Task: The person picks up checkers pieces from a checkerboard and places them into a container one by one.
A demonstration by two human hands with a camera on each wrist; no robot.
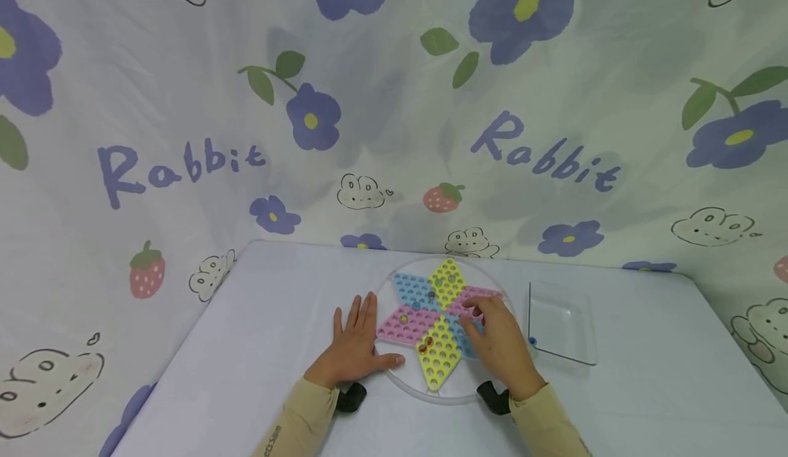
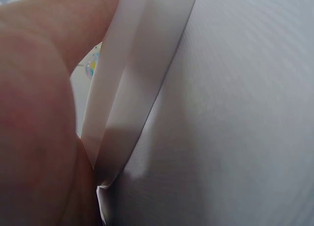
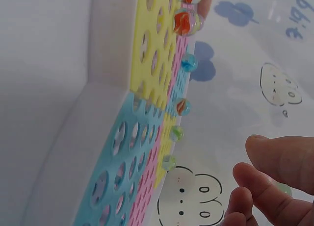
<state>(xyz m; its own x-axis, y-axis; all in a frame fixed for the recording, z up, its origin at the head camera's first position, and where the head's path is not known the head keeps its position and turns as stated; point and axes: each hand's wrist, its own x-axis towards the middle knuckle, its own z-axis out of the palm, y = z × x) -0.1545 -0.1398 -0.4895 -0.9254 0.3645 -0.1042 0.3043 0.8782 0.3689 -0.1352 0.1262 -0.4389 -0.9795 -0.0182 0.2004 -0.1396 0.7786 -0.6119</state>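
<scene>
A round Chinese checkers board with a six-pointed star of yellow, pink and blue perforated pieces lies in front of me. Several glass marbles sit in its holes, mostly on the left and far points. Spread flat, my left hand rests at the board's left edge, its thumb over the rim. My right hand hovers above the right side of the star with bent fingers. In the right wrist view a greenish marble shows partly between thumb and fingers, above the board; the fingers hide the rest.
A clear plastic box stands right of the board, with a blue marble at its near left corner. White cloth covers the table. Behind it hangs a patterned curtain.
</scene>
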